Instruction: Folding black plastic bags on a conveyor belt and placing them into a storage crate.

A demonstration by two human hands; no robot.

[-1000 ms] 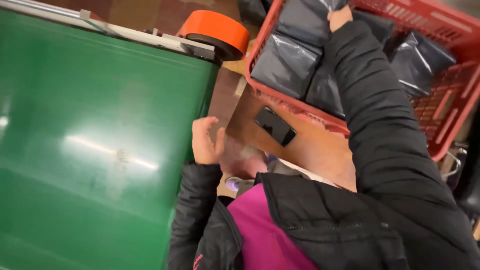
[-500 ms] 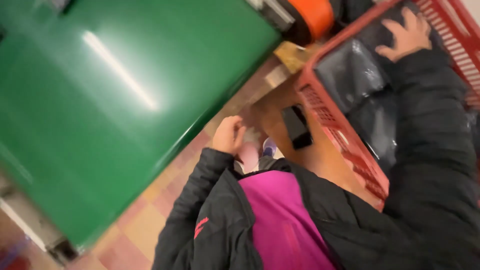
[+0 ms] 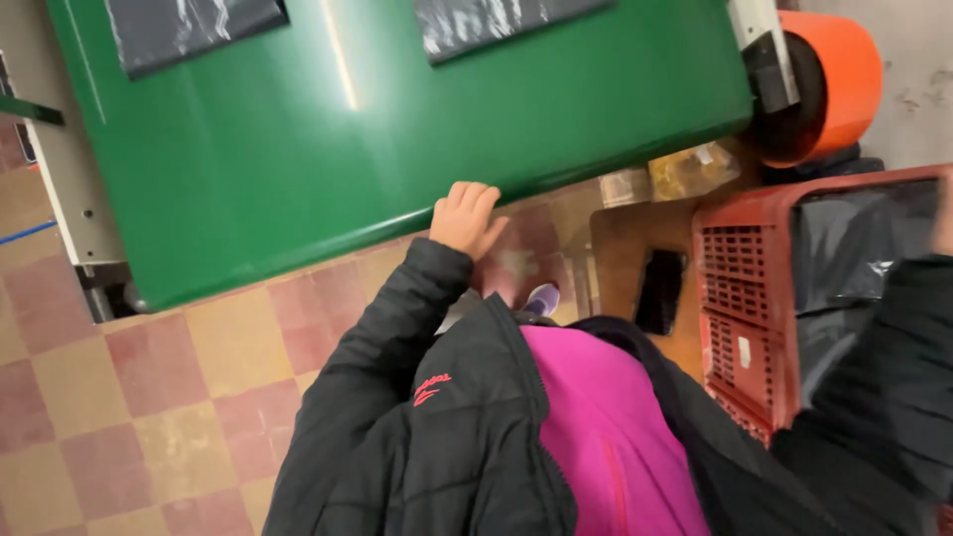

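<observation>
The green belt (image 3: 397, 129) fills most of my view, slanting from the upper left down to the right, with two dark plastic bags (image 3: 189, 25) lying on it at the top edge. An orange roller (image 3: 839, 79) caps its far right end. Below the belt runs a checkered floor (image 3: 149, 397) of red and tan tiles.

My black jacket (image 3: 447, 427) takes up the lower middle, open over a pink top (image 3: 606, 437).

To the right sits a red crate (image 3: 740, 288) with slotted walls, packed with more dark bags (image 3: 859, 248). My right sleeve reaches over the crate; my right hand (image 3: 943, 223) shows only as a blur at the frame's edge above the bags, and I cannot tell whether it grips anything.

Between crate and belt lies a brown board (image 3: 625, 248) with a small black thing (image 3: 660, 290) on it.

My left hand (image 3: 467, 218) rests at the belt's near edge, fingers loosely spread and touching the rim, holding nothing.

A shoe tip (image 3: 541, 298) peeks out just below it.
</observation>
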